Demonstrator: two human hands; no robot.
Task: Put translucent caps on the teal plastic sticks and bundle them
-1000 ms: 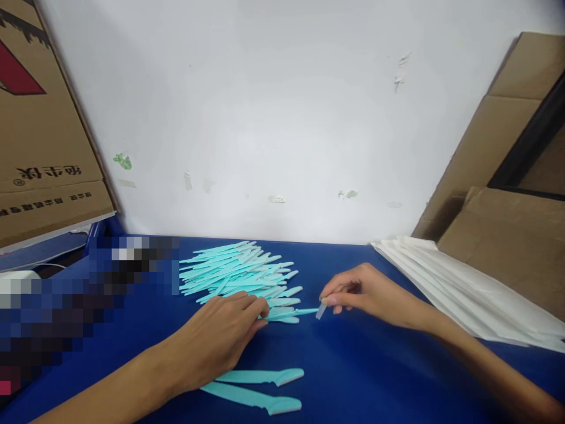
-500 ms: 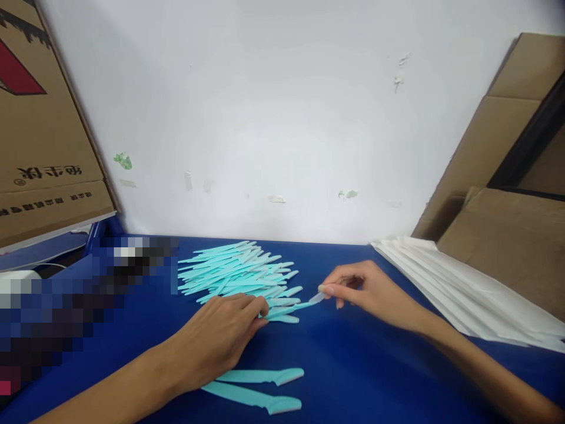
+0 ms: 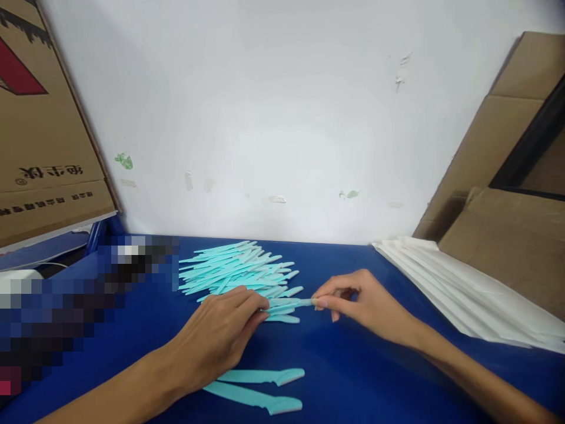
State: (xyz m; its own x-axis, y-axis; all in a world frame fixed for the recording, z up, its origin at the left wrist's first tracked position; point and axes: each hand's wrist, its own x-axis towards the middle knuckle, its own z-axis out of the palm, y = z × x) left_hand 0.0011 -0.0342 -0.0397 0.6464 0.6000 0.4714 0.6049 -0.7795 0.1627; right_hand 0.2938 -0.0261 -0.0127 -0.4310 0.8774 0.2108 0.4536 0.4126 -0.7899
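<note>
My left hand (image 3: pixel 223 330) is closed round the handle of a turquoise eyebrow razor (image 3: pixel 291 302), whose blade end points right. At that end, the thumb and forefinger of my right hand (image 3: pixel 362 303) pinch a small translucent cap (image 3: pixel 306 302). Fingertips partly cover the cap, so I cannot tell how far it sits over the blade. Behind and beside my left hand lies a pile of similar razors (image 3: pixel 233 268). Two more, an upper razor (image 3: pixel 265 376) and a lower razor (image 3: pixel 256 397), lie nearer me, their handle ends partly under my left wrist.
The blue table (image 3: pixel 353 371) meets a white wall (image 3: pixel 273 118) at the back. White sheets or bags (image 3: pixel 459 294) are stacked on the right beside brown cardboard (image 3: pixel 507 247). A large printed carton (image 3: pixel 48 129) stands at the left, above a blurred-out area.
My right hand has moved slightly left and down, bringing the cap closer to my left hand. The held razor now lies more level. My left hand has barely moved.
</note>
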